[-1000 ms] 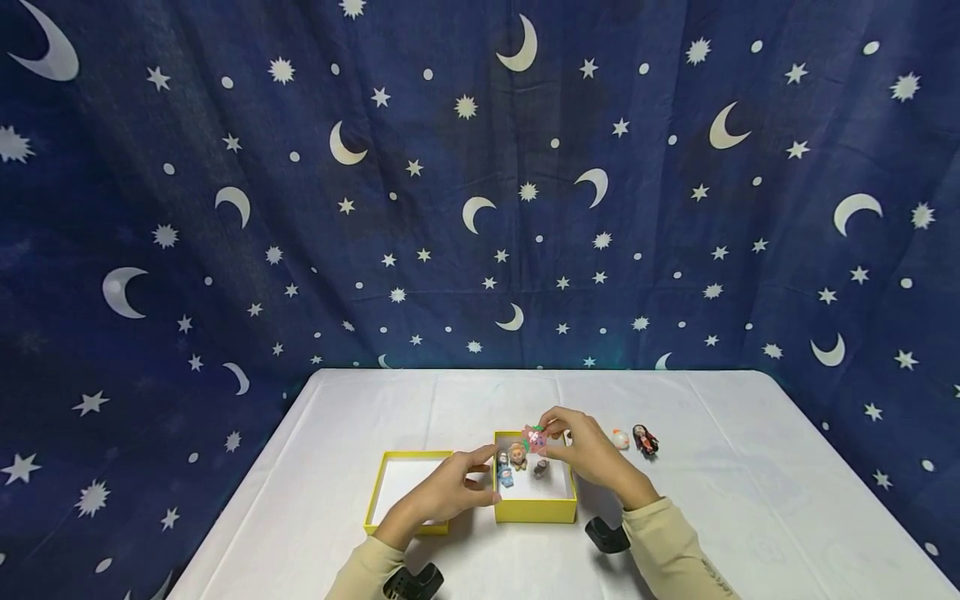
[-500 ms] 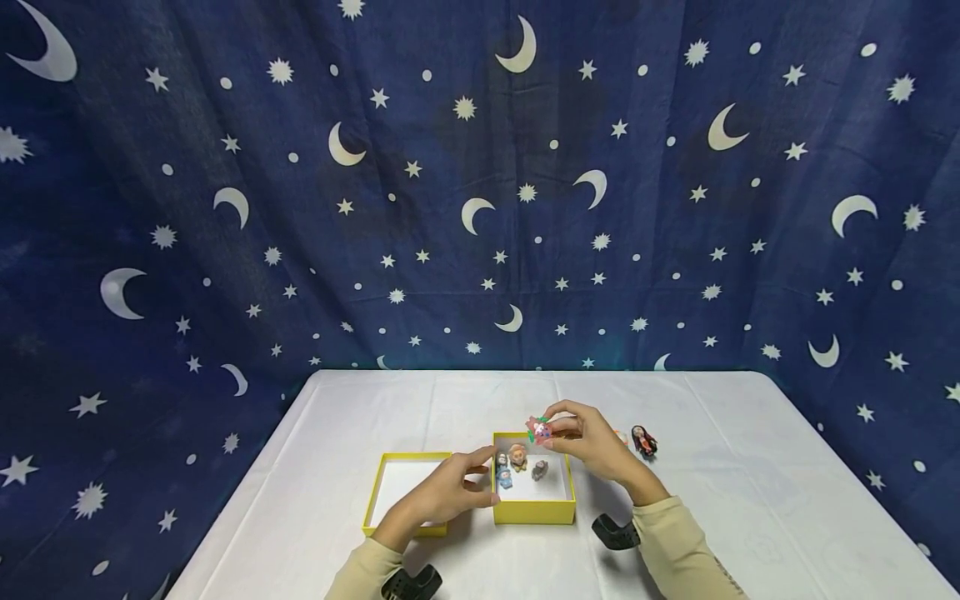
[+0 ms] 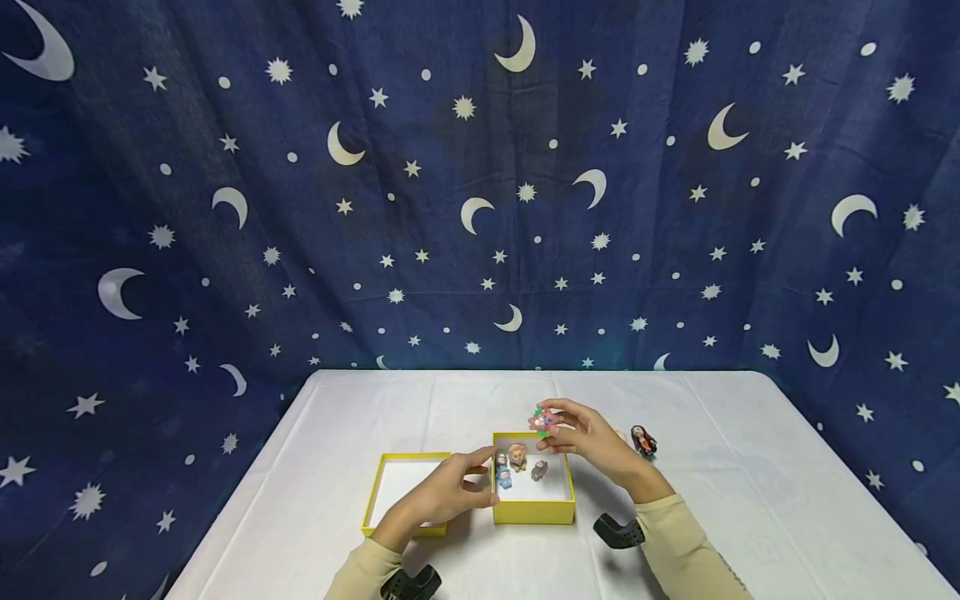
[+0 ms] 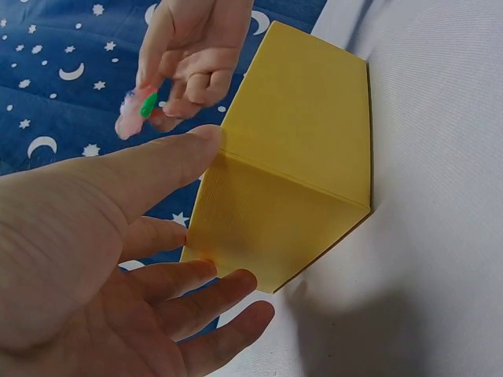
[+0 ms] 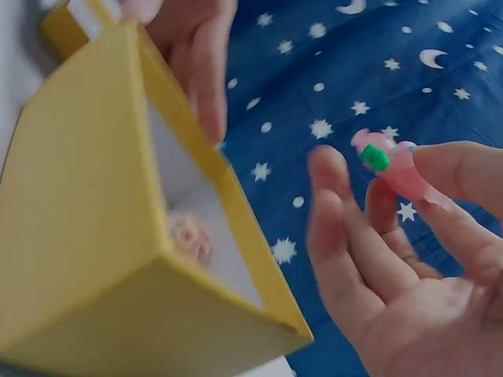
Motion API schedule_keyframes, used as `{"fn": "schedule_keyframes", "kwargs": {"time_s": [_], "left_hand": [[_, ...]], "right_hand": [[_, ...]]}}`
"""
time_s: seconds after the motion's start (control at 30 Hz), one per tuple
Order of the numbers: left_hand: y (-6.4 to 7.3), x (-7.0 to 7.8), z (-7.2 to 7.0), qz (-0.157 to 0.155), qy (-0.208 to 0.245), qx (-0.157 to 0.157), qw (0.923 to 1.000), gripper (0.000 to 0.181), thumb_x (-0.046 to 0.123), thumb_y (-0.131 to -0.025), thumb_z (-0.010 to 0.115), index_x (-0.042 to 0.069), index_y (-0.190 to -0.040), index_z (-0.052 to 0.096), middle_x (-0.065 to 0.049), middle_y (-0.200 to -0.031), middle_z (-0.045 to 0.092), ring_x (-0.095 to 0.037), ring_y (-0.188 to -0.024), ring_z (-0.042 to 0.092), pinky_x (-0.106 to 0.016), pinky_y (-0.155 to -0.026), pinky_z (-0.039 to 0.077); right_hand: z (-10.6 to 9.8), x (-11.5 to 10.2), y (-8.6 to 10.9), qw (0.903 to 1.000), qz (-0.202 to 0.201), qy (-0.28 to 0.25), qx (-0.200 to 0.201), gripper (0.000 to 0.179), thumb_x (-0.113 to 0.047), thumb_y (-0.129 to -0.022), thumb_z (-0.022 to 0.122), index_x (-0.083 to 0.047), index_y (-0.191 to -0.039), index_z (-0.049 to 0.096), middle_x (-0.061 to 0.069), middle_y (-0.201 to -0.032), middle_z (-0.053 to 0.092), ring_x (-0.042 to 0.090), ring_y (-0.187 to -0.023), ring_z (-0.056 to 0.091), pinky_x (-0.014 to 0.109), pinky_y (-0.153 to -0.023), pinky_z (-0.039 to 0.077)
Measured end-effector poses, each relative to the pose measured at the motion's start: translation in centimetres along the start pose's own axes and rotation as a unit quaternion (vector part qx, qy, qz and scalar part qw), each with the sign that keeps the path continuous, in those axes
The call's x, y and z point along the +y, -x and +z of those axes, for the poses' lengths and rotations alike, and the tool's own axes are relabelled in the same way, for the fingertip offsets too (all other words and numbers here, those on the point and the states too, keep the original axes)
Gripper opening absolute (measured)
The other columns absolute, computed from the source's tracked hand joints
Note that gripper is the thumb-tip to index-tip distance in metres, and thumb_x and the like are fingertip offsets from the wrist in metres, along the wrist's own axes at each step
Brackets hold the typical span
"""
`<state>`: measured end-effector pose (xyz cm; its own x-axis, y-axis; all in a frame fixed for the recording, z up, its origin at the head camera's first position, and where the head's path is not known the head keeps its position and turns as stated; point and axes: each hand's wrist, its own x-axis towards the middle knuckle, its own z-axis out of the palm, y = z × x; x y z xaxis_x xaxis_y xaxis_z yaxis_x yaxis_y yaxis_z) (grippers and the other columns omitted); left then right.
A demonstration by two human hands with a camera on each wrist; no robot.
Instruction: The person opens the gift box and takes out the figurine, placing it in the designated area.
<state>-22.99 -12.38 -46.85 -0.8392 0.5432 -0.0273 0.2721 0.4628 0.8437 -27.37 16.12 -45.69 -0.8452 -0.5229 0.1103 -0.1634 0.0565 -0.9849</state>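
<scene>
In the head view my right hand [image 3: 592, 442] pinches a small pink figurine [image 3: 542, 421] with green bits above the far right edge of a yellow box [image 3: 534, 512]. The right wrist view shows this pink figurine [image 5: 405, 169] between thumb and fingers. My left hand [image 3: 453, 487] touches the box's left side with its fingers spread and fairly straight; the left wrist view has its thumb at an edge of the yellow box [image 4: 306, 118]. Inside the box lie several little figurines: one with an orange mane [image 3: 517, 456], a grey one [image 3: 539, 471] and a blue one [image 3: 504, 479].
Left of the box lies a shallow yellow-rimmed lid [image 3: 401, 483], partly behind my left hand. A dark-haired doll figurine [image 3: 643, 442] lies on the white table [image 3: 720, 467] to the right. An orange-white thing beside it is mostly hidden by my right hand.
My right hand has lifted the pink figurine up and slightly right from over the box, and turned it a little. The left hand and the box have stayed in place.
</scene>
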Motion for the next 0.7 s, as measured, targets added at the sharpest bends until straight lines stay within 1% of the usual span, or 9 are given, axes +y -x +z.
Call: {"fn": "schedule_keyframes", "kwargs": {"time_s": [0.03, 0.13, 0.27, 0.33, 0.4, 0.53, 0.67, 0.7], "left_hand": [[0.0, 0.0, 0.0, 0.0, 0.0, 0.0, 1.0, 0.072, 0.014, -0.092, 0.074, 0.001, -0.154, 0.039, -0.016, -0.163, 0.037, -0.039, -0.139, 0.051, -0.041, -0.104, 0.057], [0.0, -0.1, 0.0, -0.001, 0.0, 0.0, 1.0, 0.072, 0.014, -0.092, 0.074, 0.002, -0.154, 0.04, -0.015, -0.163, 0.037, -0.038, -0.138, 0.051, -0.041, -0.103, 0.057], [-0.1, -0.1, 0.0, 0.0, 0.0, -0.003, 1.0, 0.072, 0.014, -0.093, 0.073, 0.002, -0.154, 0.039, -0.015, -0.163, 0.037, -0.038, -0.138, 0.051, -0.042, -0.104, 0.057], [-0.1, -0.1, 0.0, 0.002, 0.0, -0.004, 1.0, 0.072, 0.014, -0.093, 0.073, 0.001, -0.155, 0.039, -0.016, -0.162, 0.037, -0.039, -0.138, 0.051, -0.042, -0.104, 0.057], [-0.1, -0.1, 0.0, 0.004, 0.0, -0.005, 1.0, 0.071, 0.013, -0.093, 0.073, 0.0, -0.154, 0.038, -0.017, -0.162, 0.037, -0.04, -0.138, 0.051, -0.043, -0.104, 0.057], [-0.1, -0.1, 0.0, 0.004, 0.0, -0.006, 1.0, 0.071, 0.013, -0.093, 0.073, 0.0, -0.154, 0.039, -0.018, -0.161, 0.038, -0.04, -0.138, 0.052, -0.042, -0.103, 0.057], [-0.1, -0.1, 0.0, 0.001, -0.002, -0.006, 1.0, 0.071, 0.014, -0.093, 0.073, 0.001, -0.154, 0.039, -0.017, -0.161, 0.038, -0.039, -0.138, 0.052, -0.041, -0.104, 0.057], [-0.1, -0.1, 0.0, 0.0, -0.003, -0.006, 1.0, 0.071, 0.014, -0.093, 0.073, 0.001, -0.154, 0.039, -0.017, -0.161, 0.039, -0.039, -0.138, 0.052, -0.041, -0.104, 0.057]], "right_hand": [[-0.1, 0.1, 0.0, 0.9996, 0.004, -0.024, -0.013, 0.054, -0.019, -0.106, 0.054, 0.002, -0.152, 0.035, 0.026, -0.131, 0.06, 0.015, -0.102, 0.073, 0.031, -0.094, 0.062], [-0.4, 0.1, 0.1, 0.9955, 0.007, -0.082, -0.047, 0.056, -0.019, -0.108, 0.048, 0.006, -0.154, 0.028, 0.014, -0.13, 0.061, 0.015, -0.108, 0.072, 0.029, -0.098, 0.059], [-0.8, -0.2, 0.4, 0.9862, -0.016, -0.143, -0.082, 0.051, -0.012, -0.109, 0.041, 0.012, -0.152, 0.027, 0.002, -0.123, 0.066, 0.011, -0.109, 0.07, 0.026, -0.1, 0.058], [-0.9, -0.5, 0.5, 0.9819, -0.023, -0.165, -0.091, 0.049, -0.01, -0.109, 0.038, 0.014, -0.152, 0.028, -0.001, -0.118, 0.067, 0.009, -0.106, 0.069, 0.024, -0.098, 0.058], [-1.1, -0.8, 0.7, 0.9805, -0.023, -0.173, -0.09, 0.048, -0.009, -0.11, 0.036, 0.014, -0.151, 0.028, -0.004, -0.115, 0.066, 0.008, -0.102, 0.067, 0.021, -0.095, 0.057], [-1.2, -1.4, 0.9, 0.9868, -0.009, -0.15, -0.061, 0.05, -0.015, -0.11, 0.037, 0.011, -0.152, 0.029, -0.006, -0.11, 0.062, 0.007, -0.099, 0.064, 0.019, -0.09, 0.056], [-1.5, -1.8, 1.0, 0.992, 0.002, -0.123, -0.026, 0.052, -0.023, -0.111, 0.04, 0.005, -0.154, 0.029, -0.006, -0.118, 0.061, 0.009, -0.109, 0.066, 0.022, -0.097, 0.056], [-1.5, -1.9, 1.1, 0.9925, 0.003, -0.121, -0.016, 0.051, -0.024, -0.111, 0.04, 0.002, -0.154, 0.032, -0.005, -0.119, 0.061, 0.01, -0.111, 0.067, 0.023, -0.098, 0.056]]}}
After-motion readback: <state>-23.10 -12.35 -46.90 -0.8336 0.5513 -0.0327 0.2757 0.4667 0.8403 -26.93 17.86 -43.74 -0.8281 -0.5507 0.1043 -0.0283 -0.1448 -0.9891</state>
